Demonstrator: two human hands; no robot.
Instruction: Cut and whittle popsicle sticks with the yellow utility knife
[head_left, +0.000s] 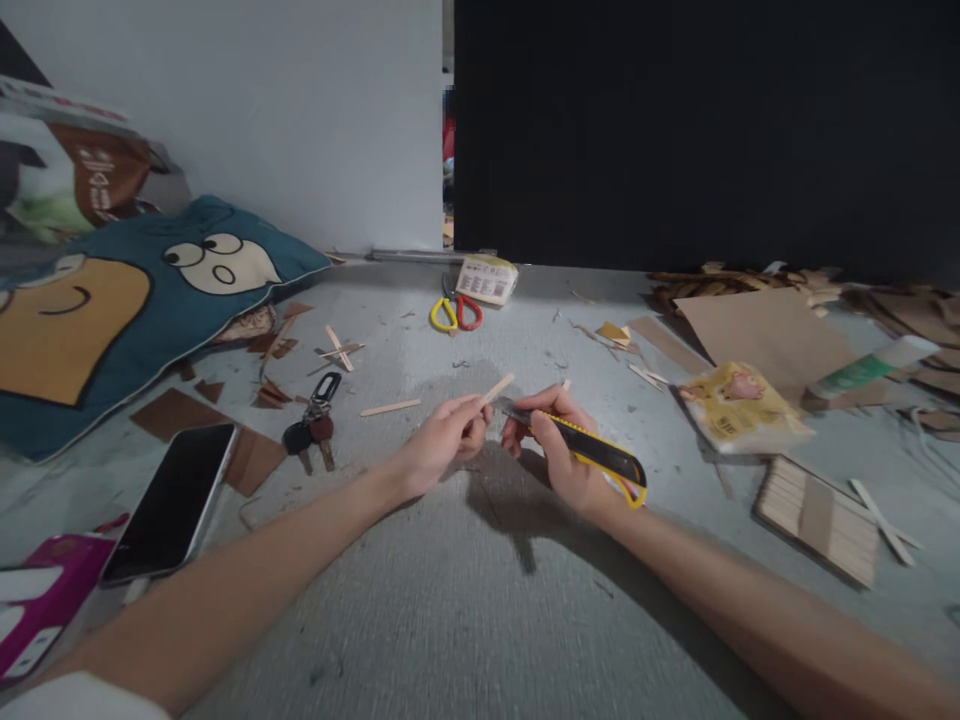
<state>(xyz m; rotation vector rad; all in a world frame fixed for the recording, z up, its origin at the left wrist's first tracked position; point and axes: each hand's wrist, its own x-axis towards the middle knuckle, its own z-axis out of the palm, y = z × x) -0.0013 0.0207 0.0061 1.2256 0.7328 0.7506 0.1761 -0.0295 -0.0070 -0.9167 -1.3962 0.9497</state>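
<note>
My left hand [448,437] pinches a thin wooden craft stick [499,387] that points up and to the right. My right hand [559,445] is wrapped round a yellow and black utility knife [600,455]. The knife's metal blade tip touches the stick close to my left fingers. Both hands hover just above the grey floor [480,600] in the middle of the view.
A black phone [174,500], keys [315,420] and brown card scraps lie at the left by a blue cushion [112,320]. Scissors [454,310] and a small packet are behind. At the right sit a yellow packet [739,405], cardboard, a glue tube and a stick panel [817,515].
</note>
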